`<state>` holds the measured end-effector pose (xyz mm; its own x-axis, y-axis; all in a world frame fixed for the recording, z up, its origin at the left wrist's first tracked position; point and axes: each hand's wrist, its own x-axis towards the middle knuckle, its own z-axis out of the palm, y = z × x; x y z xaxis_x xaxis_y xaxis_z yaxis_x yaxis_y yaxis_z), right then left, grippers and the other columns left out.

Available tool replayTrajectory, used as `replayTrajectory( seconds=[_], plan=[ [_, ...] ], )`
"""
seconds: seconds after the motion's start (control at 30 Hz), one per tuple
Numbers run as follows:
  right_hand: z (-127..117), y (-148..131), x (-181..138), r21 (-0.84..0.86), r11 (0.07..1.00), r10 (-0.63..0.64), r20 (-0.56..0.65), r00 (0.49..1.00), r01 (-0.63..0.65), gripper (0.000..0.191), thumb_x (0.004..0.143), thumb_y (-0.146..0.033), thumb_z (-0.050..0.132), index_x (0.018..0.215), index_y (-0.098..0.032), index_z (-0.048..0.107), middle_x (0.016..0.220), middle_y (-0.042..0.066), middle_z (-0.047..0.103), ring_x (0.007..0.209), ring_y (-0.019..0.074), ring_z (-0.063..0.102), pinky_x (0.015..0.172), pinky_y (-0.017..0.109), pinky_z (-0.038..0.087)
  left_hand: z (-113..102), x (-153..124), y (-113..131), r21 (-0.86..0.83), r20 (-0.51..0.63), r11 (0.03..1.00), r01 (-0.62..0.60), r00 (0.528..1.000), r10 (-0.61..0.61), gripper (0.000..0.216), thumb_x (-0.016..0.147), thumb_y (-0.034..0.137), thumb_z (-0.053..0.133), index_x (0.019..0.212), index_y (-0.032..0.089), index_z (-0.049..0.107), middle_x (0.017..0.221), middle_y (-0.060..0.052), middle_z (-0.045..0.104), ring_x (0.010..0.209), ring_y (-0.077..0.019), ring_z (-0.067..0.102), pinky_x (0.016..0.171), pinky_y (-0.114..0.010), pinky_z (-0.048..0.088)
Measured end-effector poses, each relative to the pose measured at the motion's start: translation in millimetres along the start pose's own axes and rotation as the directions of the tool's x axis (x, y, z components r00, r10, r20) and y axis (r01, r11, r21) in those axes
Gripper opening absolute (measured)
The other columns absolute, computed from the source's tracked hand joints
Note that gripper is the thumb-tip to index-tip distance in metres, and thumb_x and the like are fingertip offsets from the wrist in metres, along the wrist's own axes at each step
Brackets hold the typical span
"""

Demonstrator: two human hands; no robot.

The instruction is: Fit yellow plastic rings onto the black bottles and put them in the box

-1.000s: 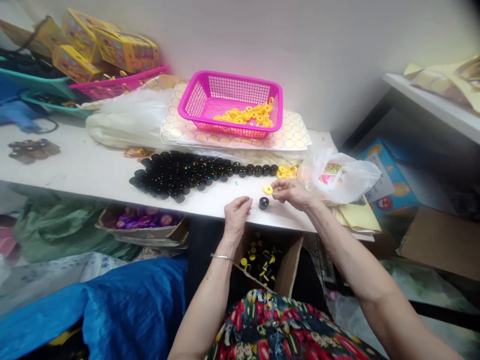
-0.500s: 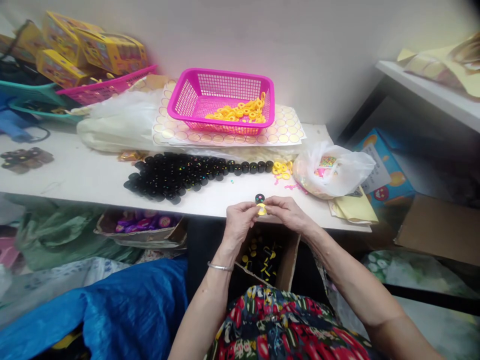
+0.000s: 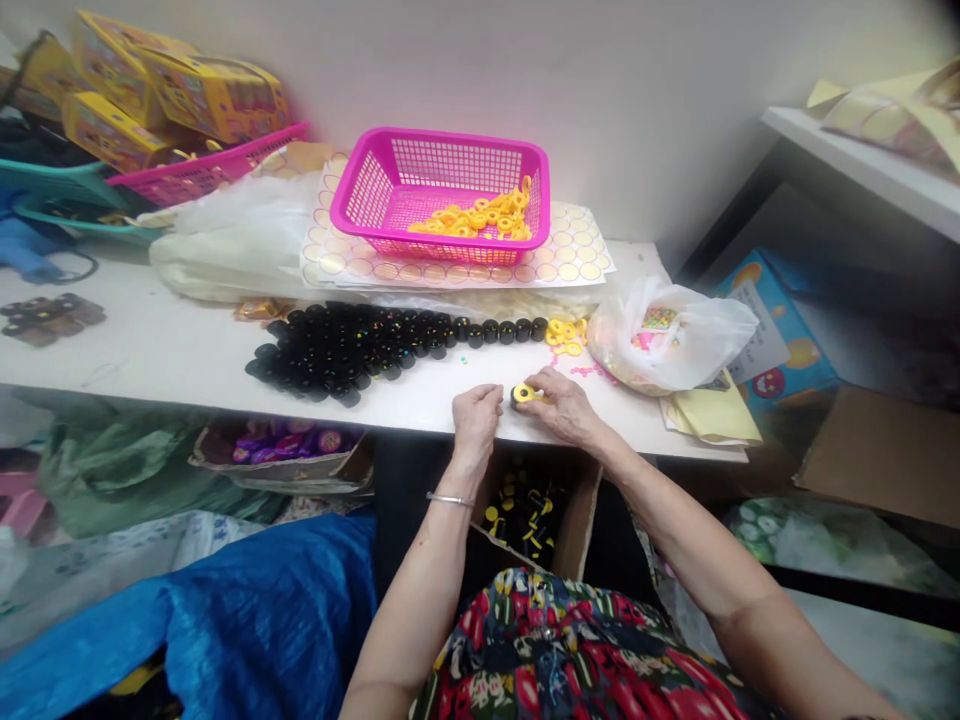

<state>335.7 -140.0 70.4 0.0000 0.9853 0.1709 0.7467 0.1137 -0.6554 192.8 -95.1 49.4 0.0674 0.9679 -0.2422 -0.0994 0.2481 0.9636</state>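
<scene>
Near the table's front edge, my right hand [image 3: 568, 408] pinches a yellow ring-shaped piece [image 3: 523, 392] with a tab. The ring rests over a small round black container [image 3: 515, 405], which it mostly covers. Just left of them is my left hand [image 3: 475, 418], its fingers curled together; whatever they may hold is hidden. Behind the hands, many glossy black containers [image 3: 337, 345] with coloured specks stand packed in a group that narrows to a single row on the right. Several loose yellow ring pieces [image 3: 568, 335] lie at the end of that row.
A pink basket [image 3: 442, 247] of yellow rings stands on sheets of round stickers [image 3: 581, 255] at the back. To the right sits a white plastic bag [image 3: 675, 340]. Below the table edge is an open carton [image 3: 581, 520] of black-and-yellow pieces. Yellow boxes [image 3: 217, 95] are stacked back left.
My hands have moved apart; the left one has drawn away from the yellow piece. My right hand has brought the yellow piece onto the small black container.
</scene>
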Motion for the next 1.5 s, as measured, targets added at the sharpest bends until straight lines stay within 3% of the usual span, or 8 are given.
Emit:
replayTrajectory(
  seconds=[0.33,0.53,0.63,0.8,1.0,1.17,1.33,1.5],
  plan=[
    [2,-2,3,-0.035,0.999,0.012,0.048,0.999,-0.011,0.016,0.079,-0.033,0.056,0.086,-0.019,0.061,0.080,0.000,0.048,0.072,0.0127,0.047,0.065,0.024,0.035,13,6,-8,0.124,0.120,0.981,-0.151,0.983,0.136,0.028,0.067,0.039,0.062,0.065,0.012,0.070,0.057,-0.001,0.060,0.056,-0.0099,0.050,0.052,-0.021,0.036],
    [6,3,6,0.192,0.980,0.044,0.022,0.999,-0.047,0.018,0.075,-0.031,0.058,0.084,-0.018,0.065,0.076,0.000,0.053,0.072,0.0126,0.050,0.067,0.025,0.037,15,6,-8,0.107,0.113,0.984,-0.141,0.985,0.128,0.024,0.064,0.035,0.064,0.067,0.012,0.071,0.056,-0.002,0.062,0.054,-0.0104,0.052,0.052,-0.021,0.037],
    [13,3,9,0.472,0.866,0.197,-0.011,0.980,-0.168,0.025,0.077,-0.038,0.054,0.078,-0.015,0.066,0.067,0.001,0.056,0.064,0.0115,0.050,0.061,0.024,0.039,18,4,-6,0.068,0.086,0.993,-0.097,0.992,0.091,0.023,0.062,0.034,0.066,0.065,0.012,0.070,0.047,0.001,0.056,0.046,-0.0073,0.045,0.046,-0.020,0.033],
    [34,-3,10,0.723,0.553,0.537,0.069,0.841,-0.413,0.030,0.070,-0.044,0.058,0.070,-0.015,0.062,0.041,-0.004,0.045,0.036,0.0074,0.037,0.035,0.021,0.026,23,0,-9,0.000,0.012,1.000,-0.023,1.000,0.023,0.024,0.061,0.033,0.067,0.070,0.010,0.070,0.053,0.000,0.058,0.043,-0.0055,0.042,0.040,-0.018,0.030],
    [37,-9,16,0.820,0.376,0.601,0.140,0.787,-0.433,0.020,0.065,-0.034,0.061,0.070,-0.015,0.058,0.046,-0.002,0.054,0.033,0.0067,0.044,0.030,0.016,0.031,25,4,-8,-0.136,0.030,0.989,0.053,0.998,-0.049,0.022,0.059,0.028,0.068,0.068,0.009,0.067,0.050,0.001,0.055,0.040,-0.0044,0.040,0.037,-0.017,0.027],
    [34,-10,15,0.804,0.374,0.607,0.166,0.777,-0.463,0.018,0.065,-0.032,0.061,0.070,-0.014,0.058,0.044,-0.002,0.054,0.031,0.0073,0.046,0.029,0.016,0.036,23,3,-9,-0.057,0.052,0.998,0.016,0.999,-0.013,0.020,0.062,0.029,0.066,0.065,0.010,0.066,0.049,0.002,0.052,0.039,-0.0038,0.039,0.037,-0.017,0.027],
    [42,-6,12,0.825,0.369,0.599,0.140,0.788,-0.427,0.022,0.067,-0.035,0.061,0.071,-0.014,0.060,0.043,-0.002,0.053,0.032,0.0074,0.045,0.030,0.018,0.036,14,-5,-12,0.009,0.196,0.997,-0.076,0.978,0.073,0.030,0.071,0.040,0.060,0.081,0.012,0.068,0.055,0.003,0.053,0.042,-0.0038,0.039,0.040,-0.016,0.030],
    [40,-3,12,0.846,0.371,0.594,0.101,0.798,-0.383,0.019,0.063,-0.031,0.066,0.063,-0.013,0.060,0.046,-0.002,0.054,0.033,0.0057,0.042,0.029,0.017,0.030,5,-3,-12,0.006,0.407,0.988,-0.157,0.902,0.141,0.044,0.053,0.026,0.076,0.094,0.014,0.067,0.072,0.000,0.061,0.058,-0.0071,0.050,0.054,-0.018,0.041]
  ],
)
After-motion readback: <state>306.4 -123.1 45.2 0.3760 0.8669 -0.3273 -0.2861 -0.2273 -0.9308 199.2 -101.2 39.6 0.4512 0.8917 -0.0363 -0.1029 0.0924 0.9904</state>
